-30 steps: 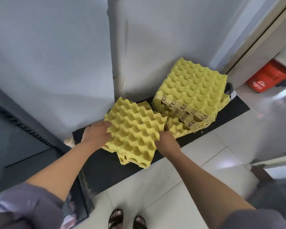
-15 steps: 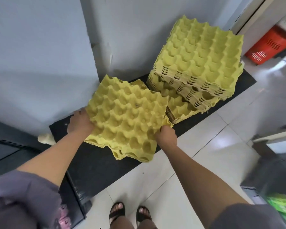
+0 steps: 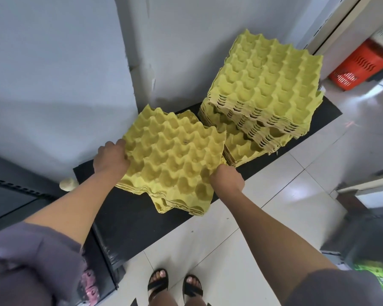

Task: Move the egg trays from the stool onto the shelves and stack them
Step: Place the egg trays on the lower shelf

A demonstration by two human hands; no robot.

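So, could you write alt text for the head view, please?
The left hand and the right hand grip a small stack of yellow egg trays at opposite edges, over a black ledge. A taller stack stands beside it.

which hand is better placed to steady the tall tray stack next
Likely right: the right hand holds the small tray bundle at the corner nearest the tall stack, while the left hand holds its far left edge, with the trays between it and that stack.
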